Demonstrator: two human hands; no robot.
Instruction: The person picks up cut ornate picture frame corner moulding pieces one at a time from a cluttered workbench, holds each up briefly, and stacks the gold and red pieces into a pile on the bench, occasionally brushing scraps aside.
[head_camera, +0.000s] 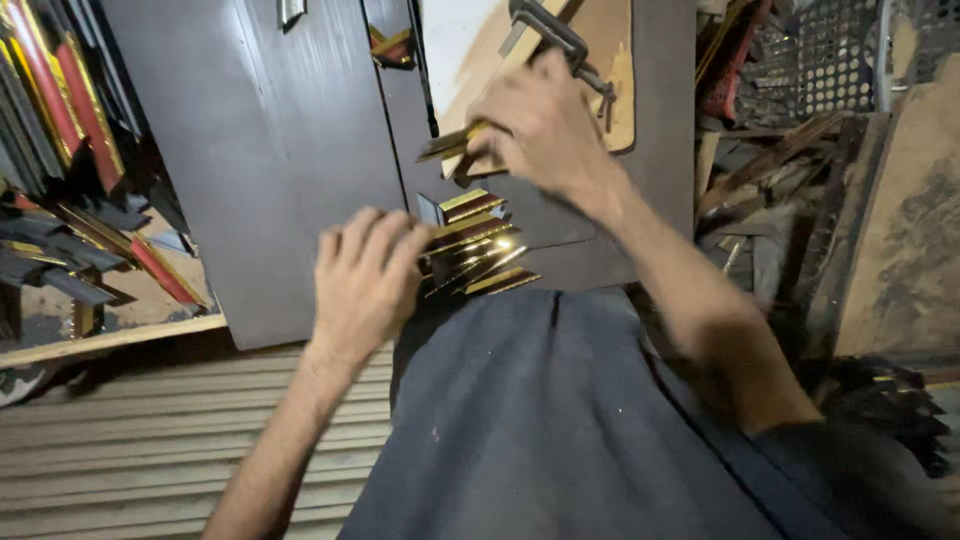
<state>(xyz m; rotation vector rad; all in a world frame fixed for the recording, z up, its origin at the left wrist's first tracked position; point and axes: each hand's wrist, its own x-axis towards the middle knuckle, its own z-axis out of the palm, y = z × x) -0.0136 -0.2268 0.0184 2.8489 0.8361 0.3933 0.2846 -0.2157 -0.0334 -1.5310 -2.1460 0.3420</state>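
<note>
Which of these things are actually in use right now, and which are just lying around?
In use:
left hand on stack of gold-edged frame pieces
right hand holding one gold-edged piece

Lying about:
metal clamp
red and gold mouldings
scrap wood
perforated crate

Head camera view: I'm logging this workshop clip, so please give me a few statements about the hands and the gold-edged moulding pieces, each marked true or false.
1. The left hand rests on a stack of short gold-edged moulding pieces. True.
2. The right hand is empty. False: it holds a gold-edged moulding piece.
3. A metal clamp sits beyond the right hand. True.
4. The stack lies on the floor slats. False: it is at the edge of the dark panel, by the person's dark-clothed lap.
</note>
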